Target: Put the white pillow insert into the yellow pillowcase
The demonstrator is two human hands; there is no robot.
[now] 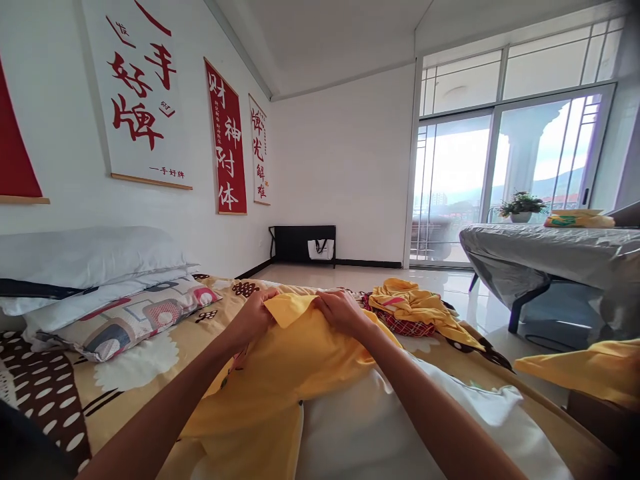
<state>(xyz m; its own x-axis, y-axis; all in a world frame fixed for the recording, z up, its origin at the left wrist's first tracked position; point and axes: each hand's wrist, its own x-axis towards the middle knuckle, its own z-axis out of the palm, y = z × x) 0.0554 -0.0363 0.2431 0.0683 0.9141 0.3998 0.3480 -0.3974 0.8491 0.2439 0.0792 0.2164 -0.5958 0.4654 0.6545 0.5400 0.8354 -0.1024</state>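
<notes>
A piece of yellow cloth [300,353] is stretched between my two hands, its upper edge raised and partly folded over. My left hand [257,313] pinches that edge on the left. On the right, my right hand [343,312] has closed fingers around the same edge. The cloth drapes down toward me over part of a white pillow or cushion [350,427]. A small dark and pink print shows at the cloth's left side. Whether the cloth is a garment or a cover, I cannot tell.
Beneath lies a patterned bedspread [135,367]. Pillows [150,313] are stacked at left. A pile of yellow and red plaid clothes [415,310] sits at the bed's right edge, more yellow cloth [595,367] at far right. Beyond is a table [545,243] with a plastic cover.
</notes>
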